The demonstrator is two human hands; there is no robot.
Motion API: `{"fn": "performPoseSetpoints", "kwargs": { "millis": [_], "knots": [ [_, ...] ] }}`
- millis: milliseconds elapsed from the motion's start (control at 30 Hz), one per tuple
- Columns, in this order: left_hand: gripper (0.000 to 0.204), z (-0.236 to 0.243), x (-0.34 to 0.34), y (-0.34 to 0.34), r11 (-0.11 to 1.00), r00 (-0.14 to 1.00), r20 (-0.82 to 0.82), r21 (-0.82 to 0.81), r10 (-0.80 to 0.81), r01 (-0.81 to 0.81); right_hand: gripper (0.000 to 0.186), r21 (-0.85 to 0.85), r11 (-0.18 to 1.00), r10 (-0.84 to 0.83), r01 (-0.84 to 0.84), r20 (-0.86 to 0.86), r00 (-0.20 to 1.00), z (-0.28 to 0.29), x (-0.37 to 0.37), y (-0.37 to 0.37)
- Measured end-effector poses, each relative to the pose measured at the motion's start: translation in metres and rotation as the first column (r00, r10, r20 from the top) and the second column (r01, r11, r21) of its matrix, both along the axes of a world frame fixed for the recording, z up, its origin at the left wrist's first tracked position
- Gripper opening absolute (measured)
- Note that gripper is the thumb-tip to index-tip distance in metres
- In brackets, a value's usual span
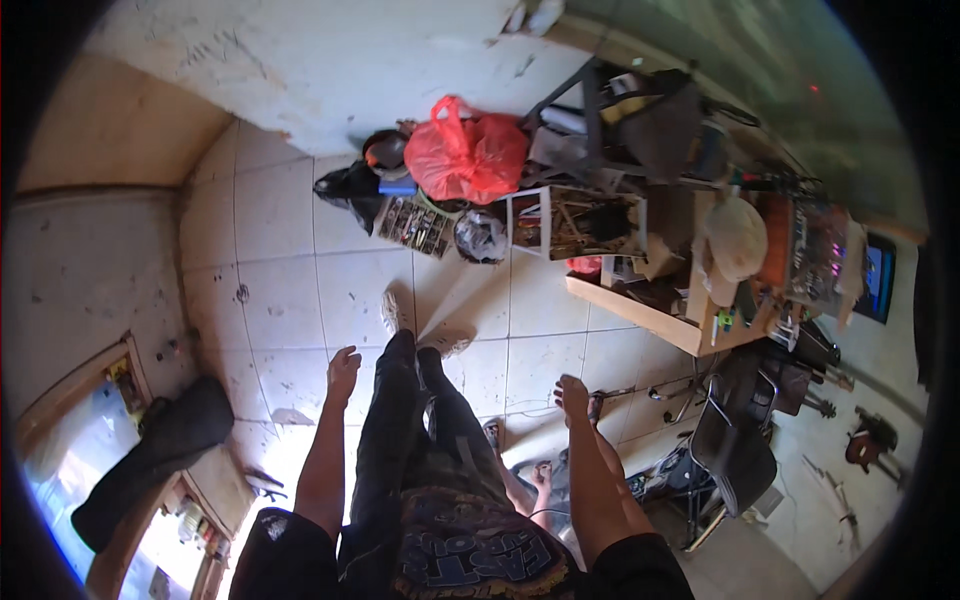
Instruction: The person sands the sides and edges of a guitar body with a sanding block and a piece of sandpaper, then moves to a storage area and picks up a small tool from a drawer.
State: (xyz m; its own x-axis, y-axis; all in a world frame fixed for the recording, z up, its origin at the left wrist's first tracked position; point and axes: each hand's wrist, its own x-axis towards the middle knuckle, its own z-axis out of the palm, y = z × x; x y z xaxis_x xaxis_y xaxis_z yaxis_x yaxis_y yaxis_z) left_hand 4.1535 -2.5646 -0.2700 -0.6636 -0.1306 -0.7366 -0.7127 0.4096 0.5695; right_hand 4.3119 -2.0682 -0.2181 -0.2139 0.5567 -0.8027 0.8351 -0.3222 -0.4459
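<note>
My left hand [344,375] hangs in the air over the tiled floor, left of my dark trousers [390,410]. Its fingers are loosely bent and hold nothing. On the other side of my legs, my right hand [572,395] is also raised above the floor, fingers slightly curled and bare. Neither hand touches anything. Ahead of me on the floor are a red plastic bag [468,155], a parts tray with small compartments [415,226], a bowl lined with clear plastic [481,236] and a drawer-like box of tools [580,225].
A wooden desk [640,315] with a pale cap [736,238] and a lit screen [877,280] stands at the right. A black chair [735,450] is nearer. Another person's hand [541,473] and legs show behind my right side. A window [80,470] is at left.
</note>
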Motion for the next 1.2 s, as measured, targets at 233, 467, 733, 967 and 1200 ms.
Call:
{"fn": "performPoseSetpoints", "kwargs": {
  "millis": [233, 467, 733, 967, 1200],
  "knots": [
    [0.032, -0.064, 0.027, 0.087, 0.999, 0.998, -0.053, 0.040, -0.019, 0.021, 0.026, 0.407, 0.604, 0.713, -0.685, 0.107, 0.693, -0.097, -0.072, 0.002],
    [0.033, -0.134, 0.070, 0.204, 0.938, 0.975, 0.104, 0.310, -0.194, 0.154, 0.030, 0.793, 0.289, 0.722, -0.536, 0.187, 0.666, -0.248, -0.136, 0.098],
    [0.036, -0.212, 0.102, 0.233, 0.900, 0.956, 0.180, 0.412, -0.233, 0.141, 0.035, 0.879, 0.148, 0.859, -0.454, 0.113, 0.498, -0.317, -0.279, 0.138],
    [0.035, -0.218, 0.070, 0.248, 0.929, 0.954, 0.237, 0.359, -0.182, 0.088, 0.059, 0.885, -0.164, 0.955, -0.435, 0.254, 0.155, -0.319, -0.351, 0.152],
    [0.033, -0.238, 0.077, 0.252, 0.942, 0.962, 0.244, 0.332, -0.123, 0.036, 0.053, 0.740, -0.327, 0.844, -0.587, 0.508, 0.170, -0.319, -0.292, 0.161]
  ]
}}
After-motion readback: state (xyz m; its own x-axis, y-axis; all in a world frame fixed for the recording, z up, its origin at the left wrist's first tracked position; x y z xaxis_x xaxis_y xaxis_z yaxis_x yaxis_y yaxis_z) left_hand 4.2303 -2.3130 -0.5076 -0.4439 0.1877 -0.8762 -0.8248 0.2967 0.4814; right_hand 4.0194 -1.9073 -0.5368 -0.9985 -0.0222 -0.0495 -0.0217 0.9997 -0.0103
